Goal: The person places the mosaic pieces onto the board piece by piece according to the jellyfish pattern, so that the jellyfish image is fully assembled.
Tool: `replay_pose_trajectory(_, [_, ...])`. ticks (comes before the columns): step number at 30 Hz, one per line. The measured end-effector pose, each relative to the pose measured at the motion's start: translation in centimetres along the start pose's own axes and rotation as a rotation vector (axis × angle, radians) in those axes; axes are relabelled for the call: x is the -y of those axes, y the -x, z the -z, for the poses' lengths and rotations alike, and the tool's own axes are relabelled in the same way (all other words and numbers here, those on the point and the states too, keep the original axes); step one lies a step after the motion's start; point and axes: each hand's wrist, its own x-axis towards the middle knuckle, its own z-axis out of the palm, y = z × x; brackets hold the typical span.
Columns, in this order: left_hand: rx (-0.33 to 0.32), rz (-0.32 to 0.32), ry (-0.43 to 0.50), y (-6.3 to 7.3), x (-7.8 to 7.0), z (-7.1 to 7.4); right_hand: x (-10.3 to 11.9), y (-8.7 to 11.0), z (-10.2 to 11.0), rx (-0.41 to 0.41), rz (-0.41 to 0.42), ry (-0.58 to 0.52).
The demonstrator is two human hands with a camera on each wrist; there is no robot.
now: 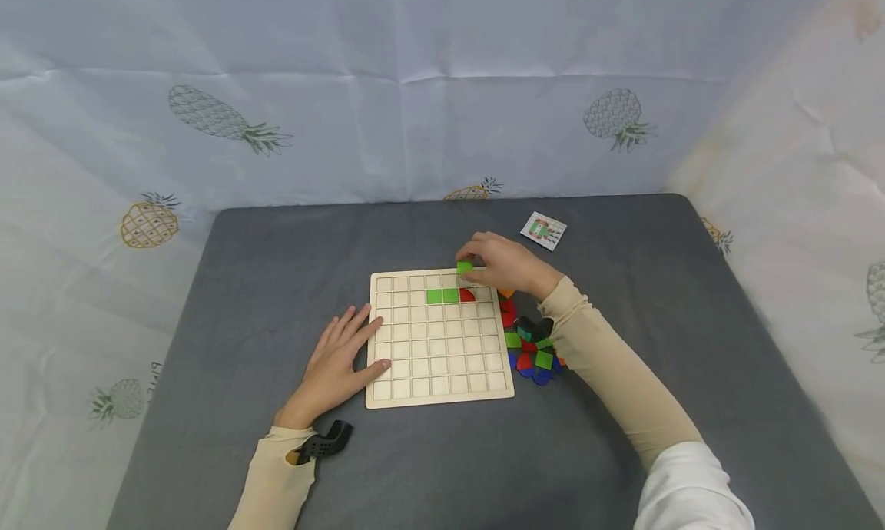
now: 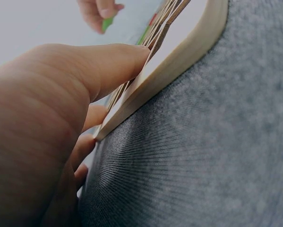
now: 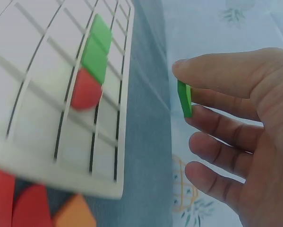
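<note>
A light wooden grid board [image 1: 439,346] lies on the grey table. In its second row from the back, two green square tiles [image 1: 442,296] sit side by side, with a red quarter-round tile [image 1: 467,295] to their right. My right hand [image 1: 510,263] is over the board's back right corner and pinches a green square tile [image 3: 184,98] between thumb and fingers. My left hand [image 1: 339,365] rests at the board's left edge, fingers spread and fairly straight, thumb [image 2: 117,61] on the board's surface.
Red, green, blue and orange tiles [image 1: 543,359] lie in a loose pile along the board's right side, partly under the right wrist and its black strap. A small patterned card [image 1: 543,230] lies behind the right hand. White pineapple-print cloth [image 1: 415,130] hangs behind the table.
</note>
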Motion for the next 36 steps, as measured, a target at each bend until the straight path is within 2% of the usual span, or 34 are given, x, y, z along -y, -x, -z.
replay_pose_trajectory(12, [0.008, 0.009, 0.000, 0.1, 0.0, 0.1, 1.5, -2.0, -1.5, -0.061, 0.052, -0.072])
replay_pose_trajectory(18, [0.010, 0.004, -0.001, 0.0, -0.1, 0.1, 1.8, -2.6, -2.8, -0.017, 0.028, -0.102])
replay_pose_trajectory(23, [0.010, -0.001, 0.005, 0.0, -0.2, 0.2, 2.1, -3.0, -3.8, 0.005, 0.044, -0.101])
replay_pose_trajectory(30, [0.010, 0.003, 0.002, -0.1, -0.2, 0.2, 2.6, -3.7, -5.2, 0.038, 0.071, -0.066])
replay_pose_trajectory(36, [-0.018, -0.013, 0.004, 0.1, -0.1, 0.2, 3.3, -4.1, -5.8, 0.057, 0.083, -0.026])
